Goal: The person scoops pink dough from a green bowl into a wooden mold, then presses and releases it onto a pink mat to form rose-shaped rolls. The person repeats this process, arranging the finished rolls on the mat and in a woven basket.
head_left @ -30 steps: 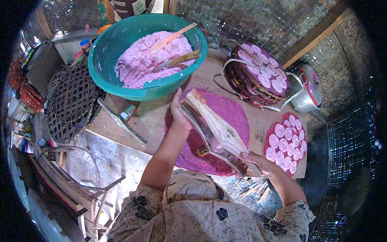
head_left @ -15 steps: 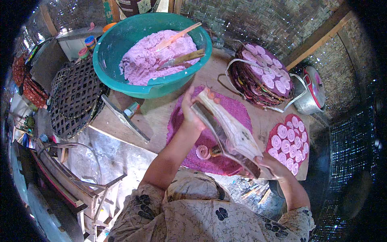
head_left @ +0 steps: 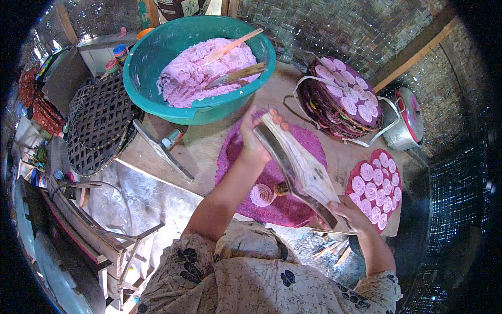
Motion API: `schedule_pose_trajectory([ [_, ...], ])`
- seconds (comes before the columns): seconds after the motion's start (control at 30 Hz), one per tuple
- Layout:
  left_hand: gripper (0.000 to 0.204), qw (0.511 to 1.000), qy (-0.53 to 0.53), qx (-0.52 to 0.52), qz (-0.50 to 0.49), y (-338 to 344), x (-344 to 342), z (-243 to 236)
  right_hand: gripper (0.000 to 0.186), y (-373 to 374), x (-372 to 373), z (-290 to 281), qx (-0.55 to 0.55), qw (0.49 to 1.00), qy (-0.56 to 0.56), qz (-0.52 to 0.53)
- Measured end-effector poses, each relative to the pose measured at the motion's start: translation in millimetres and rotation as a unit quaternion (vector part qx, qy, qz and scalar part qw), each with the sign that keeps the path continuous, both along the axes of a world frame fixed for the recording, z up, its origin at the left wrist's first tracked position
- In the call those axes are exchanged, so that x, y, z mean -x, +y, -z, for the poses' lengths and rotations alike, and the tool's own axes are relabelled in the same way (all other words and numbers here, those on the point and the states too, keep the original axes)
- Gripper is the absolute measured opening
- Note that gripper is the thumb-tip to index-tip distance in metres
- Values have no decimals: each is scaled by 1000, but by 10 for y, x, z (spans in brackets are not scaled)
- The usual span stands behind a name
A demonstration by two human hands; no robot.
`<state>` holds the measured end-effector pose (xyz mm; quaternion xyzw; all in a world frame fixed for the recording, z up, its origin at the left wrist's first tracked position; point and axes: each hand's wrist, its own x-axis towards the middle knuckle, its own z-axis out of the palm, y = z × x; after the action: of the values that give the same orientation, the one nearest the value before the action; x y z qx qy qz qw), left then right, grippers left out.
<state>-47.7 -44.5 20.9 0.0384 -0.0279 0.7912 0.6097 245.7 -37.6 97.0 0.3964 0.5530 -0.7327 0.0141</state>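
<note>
My left hand (head_left: 255,137) is closed round the upper end of a wooden hinged press (head_left: 298,159). My right hand (head_left: 349,213) grips its lower end, fingers closed. A small metal nozzle (head_left: 280,189) sticks out beneath the press. Beside the nozzle, a pale pink spiral of dough strands (head_left: 262,195) lies on a magenta mat (head_left: 240,167). To the right is a magenta sheet with many pink rosettes (head_left: 376,186).
A green basin (head_left: 136,89) holds pink dough (head_left: 193,73) and two wooden sticks. A stack of rosette trays (head_left: 345,99), a metal pot (head_left: 408,125), a dark lattice tray (head_left: 97,120) and a loose T-shaped tool (head_left: 162,152) surround my work area on the table (head_left: 285,86).
My hands and the press have shifted slightly right. The pink spiral, hidden a second ago, has appeared below the press and looks larger than half a second ago.
</note>
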Motion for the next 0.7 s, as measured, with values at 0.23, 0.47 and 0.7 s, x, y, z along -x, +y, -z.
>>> schedule_pose_trajectory([
  [0.23, 37, 997, 51, 55, -32, -281, 292, -174, 43, -63, 262, 218, 12, 995, 77, -58],
  [0.47, 34, 993, -4, 119, -10, -349, -120, 168, 40, -131, -101, 315, 60, 997, 35, -40],
  [0.7, 33, 996, -49, -53, 49, -171, -125, 437, 83, -132, -3, 758, 282, 939, 199, -5],
])
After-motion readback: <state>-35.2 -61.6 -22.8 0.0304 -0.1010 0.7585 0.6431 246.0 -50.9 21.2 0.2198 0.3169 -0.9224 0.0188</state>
